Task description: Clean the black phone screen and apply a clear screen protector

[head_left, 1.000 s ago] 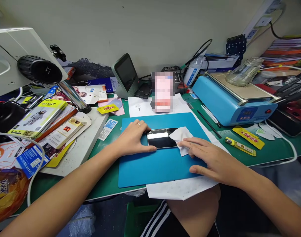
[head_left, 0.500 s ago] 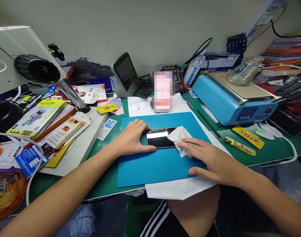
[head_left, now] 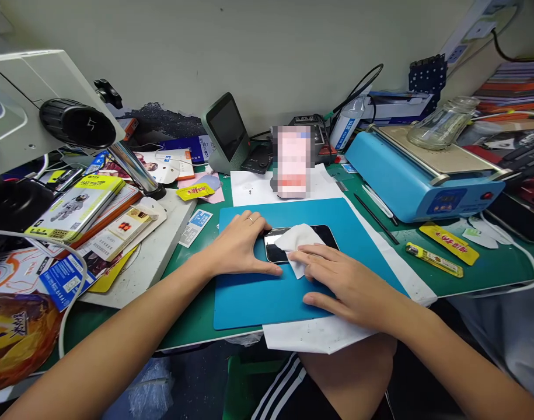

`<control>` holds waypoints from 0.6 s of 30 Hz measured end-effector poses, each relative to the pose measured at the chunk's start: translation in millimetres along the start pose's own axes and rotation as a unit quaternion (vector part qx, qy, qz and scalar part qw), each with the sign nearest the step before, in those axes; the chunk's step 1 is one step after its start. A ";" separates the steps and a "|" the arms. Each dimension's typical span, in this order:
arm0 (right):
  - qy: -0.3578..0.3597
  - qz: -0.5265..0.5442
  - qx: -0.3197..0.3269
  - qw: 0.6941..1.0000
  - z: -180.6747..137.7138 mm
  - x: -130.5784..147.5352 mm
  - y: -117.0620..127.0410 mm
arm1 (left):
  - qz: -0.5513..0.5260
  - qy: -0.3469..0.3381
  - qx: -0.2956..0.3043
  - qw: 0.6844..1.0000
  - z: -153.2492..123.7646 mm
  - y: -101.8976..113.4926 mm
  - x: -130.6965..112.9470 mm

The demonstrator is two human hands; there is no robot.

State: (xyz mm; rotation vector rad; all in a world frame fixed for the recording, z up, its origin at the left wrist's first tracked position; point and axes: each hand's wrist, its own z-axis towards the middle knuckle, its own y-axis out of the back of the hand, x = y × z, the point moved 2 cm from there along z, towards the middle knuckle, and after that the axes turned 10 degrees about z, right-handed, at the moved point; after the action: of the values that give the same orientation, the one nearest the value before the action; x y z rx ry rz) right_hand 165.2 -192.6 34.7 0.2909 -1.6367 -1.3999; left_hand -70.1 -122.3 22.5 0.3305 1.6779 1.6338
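A smartphone [head_left: 329, 235] with a dark glossy screen lies flat on the blue mat [head_left: 249, 300]. My left hand [head_left: 234, 245] braces its left end, with the fingers at the far corner and the thumb along the near edge. Under the fingertips of my right hand [head_left: 349, 283] is a white wiping cloth [head_left: 302, 235], pressed onto the middle of the screen. The cloth and fingers cover part of the glass. My right thumb rests apart from the cloth, over the mat.
White paper [head_left: 317, 337] sticks out beneath the mat. On the right are a blue heating machine [head_left: 393, 169] bearing a glass jar [head_left: 444, 125], a black pen-like tool [head_left: 376, 219] and a yellow tube [head_left: 433, 260]. Boxes [head_left: 76, 207] and a microscope stand [head_left: 138, 169] crowd the left.
My right hand has slid the cloth leftward across the screen, uncovering the phone's right end. My left hand stays at the phone's left end. The whole view has shifted slightly.
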 end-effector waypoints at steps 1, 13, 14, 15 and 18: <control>0.008 0.000 0.001 1.000 5.3 3.4 -1.6 | 0.000 -0.002 -0.002 1.000 0.0 -0.4 0.4; 0.036 -0.013 0.001 0.999 33.6 18.0 -13.7 | -0.005 -0.013 -0.011 1.000 -0.2 0.7 1.8; 0.024 -0.015 -0.002 1.000 35.1 18.0 -14.4 | -0.008 -0.009 -0.011 1.000 -0.2 0.6 1.8; 0.011 -0.015 -0.006 1.000 37.1 18.5 -15.0 | -0.011 -0.005 -0.012 1.000 -0.3 0.5 1.7; -0.031 0.007 -0.012 0.999 43.5 21.2 -16.8 | -0.028 0.007 -0.018 0.999 -1.0 -0.6 2.0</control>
State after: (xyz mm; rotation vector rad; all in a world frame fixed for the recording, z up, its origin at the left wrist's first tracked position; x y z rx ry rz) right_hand 114.6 -184.4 34.1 0.2234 -1.6686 -1.4303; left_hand -71.9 -121.9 21.2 0.2538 1.6511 1.6267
